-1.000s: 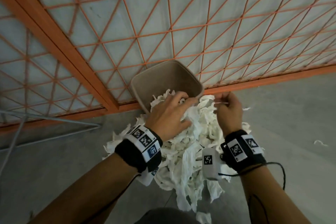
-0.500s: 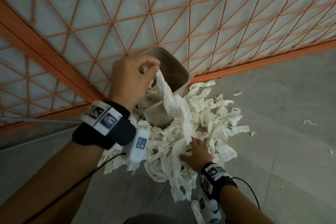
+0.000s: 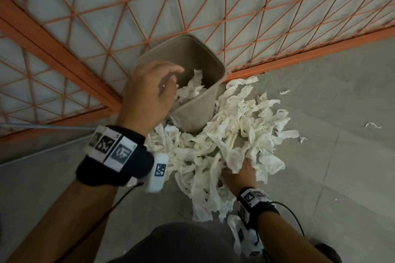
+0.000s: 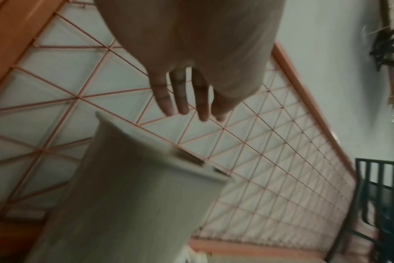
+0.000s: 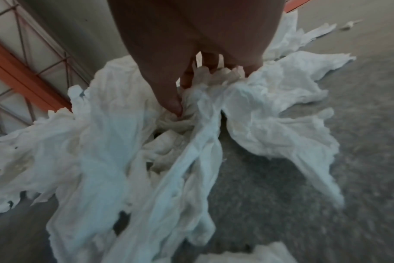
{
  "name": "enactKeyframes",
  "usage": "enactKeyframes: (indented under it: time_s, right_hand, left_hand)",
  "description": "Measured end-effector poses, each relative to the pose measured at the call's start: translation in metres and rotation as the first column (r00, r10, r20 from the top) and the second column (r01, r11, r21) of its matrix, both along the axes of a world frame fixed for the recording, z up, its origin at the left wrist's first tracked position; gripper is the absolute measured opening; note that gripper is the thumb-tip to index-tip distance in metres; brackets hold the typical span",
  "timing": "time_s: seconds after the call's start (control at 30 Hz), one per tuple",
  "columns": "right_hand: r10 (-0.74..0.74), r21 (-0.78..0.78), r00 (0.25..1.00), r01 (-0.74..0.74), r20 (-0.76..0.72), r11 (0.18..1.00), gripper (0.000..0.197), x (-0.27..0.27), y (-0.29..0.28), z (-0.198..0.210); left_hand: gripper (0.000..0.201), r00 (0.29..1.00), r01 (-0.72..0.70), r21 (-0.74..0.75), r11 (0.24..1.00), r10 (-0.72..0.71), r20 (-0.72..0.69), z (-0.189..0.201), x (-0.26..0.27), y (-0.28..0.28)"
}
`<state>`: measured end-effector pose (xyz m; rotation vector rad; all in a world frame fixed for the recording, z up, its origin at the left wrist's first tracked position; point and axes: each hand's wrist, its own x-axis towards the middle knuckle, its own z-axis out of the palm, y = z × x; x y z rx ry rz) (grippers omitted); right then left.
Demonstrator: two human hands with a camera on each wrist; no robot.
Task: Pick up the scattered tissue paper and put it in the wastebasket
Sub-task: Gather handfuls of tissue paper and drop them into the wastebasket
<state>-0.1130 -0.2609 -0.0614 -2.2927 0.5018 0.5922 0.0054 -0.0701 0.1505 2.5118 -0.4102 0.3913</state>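
A beige wastebasket (image 3: 201, 100) stands on the floor against the orange fence, with some tissue strips (image 3: 193, 87) inside it. A big heap of white tissue paper (image 3: 230, 141) lies on the floor around its front and right. My left hand (image 3: 168, 79) hovers over the basket's mouth with fingers straight and empty; in the left wrist view the fingers (image 4: 182, 99) hang above the basket rim (image 4: 160, 140). My right hand (image 3: 239, 171) is low in the heap and grips a bunch of tissue (image 5: 191, 113) between thumb and fingers.
An orange lattice fence (image 3: 213, 10) with a thick orange bottom rail (image 3: 310, 55) runs behind the basket. Small tissue scraps (image 3: 373, 125) lie on the grey concrete floor to the right. A grey metal bar (image 3: 42, 127) lies at the left. My dark knee (image 3: 181, 241) is at the bottom.
My left hand has let go of the tissue strip it held over the basket, and that tissue now lies inside. My right hand has stayed low in the heap, gripping tissue.
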Motion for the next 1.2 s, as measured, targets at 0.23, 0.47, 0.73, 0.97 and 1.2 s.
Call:
enactKeyframes:
  time_s: [0.23,0.47,0.73,0.97,1.2]
  right_hand:
    - [0.056,0.046,0.994,-0.061,0.096,0.997,0.035,0.0,-0.018,0.013]
    - [-0.226,0.315,0.974,0.219,-0.012,0.924,0.026,0.006,-0.026,0.025]
    - [-0.227,0.184,0.958,0.194,0.176,0.964,0.025,0.006,-0.047,0.017]
    - [0.05,0.023,0.995,-0.052,0.092,0.998,0.067,-0.002,-0.064,-0.006]
    - [0.178,-0.074,0.984,-0.178,-0.007,0.981,0.045,-0.018,-0.062,-0.02]
  left_hand:
    - [0.028,0.881,0.09,0.038,0.995,-0.062,-0.469,-0.122,-0.134,-0.017]
    - [0.039,0.69,0.125,0.178,0.976,0.043,-0.722,-0.217,-0.162,-0.032]
    - [0.019,0.868,-0.192,-0.032,0.981,0.155,-0.471,-0.174,-0.144,-0.01]
    - [0.063,0.886,-0.118,-0.157,0.981,0.032,-0.463,-0.163,-0.136,-0.014]
    - [0.061,0.658,0.139,0.185,0.973,0.049,-0.751,-0.218,-0.143,-0.063]
